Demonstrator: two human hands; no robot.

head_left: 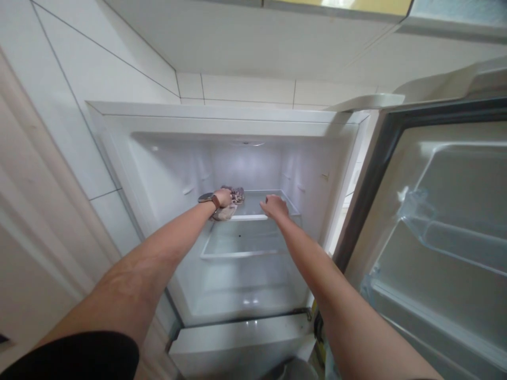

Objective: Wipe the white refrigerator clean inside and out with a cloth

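Observation:
Both my arms reach into a refrigerator (245, 124) whose door stands wide. My left hand (224, 197), with a watch (206, 197) on its wrist, presses a crumpled patterned cloth (237, 194) onto the left part of the upper glass shelf (253, 203). Part of the cloth hangs toward the shelf's front edge below the wrist. My right hand (275, 205) is at the right part of that shelf's front edge, fingers curled in; whether they grip the edge is hard to make out.
The refrigerator door (447, 179) with clear door bins (463, 237) swings out on the right. A lower glass shelf (245, 240) sits beneath the upper one. White tiles (134, 42) line the wall at left, and a cabinet (257, 37) hangs overhead. A grey rounded object (299, 369) stands at the bottom.

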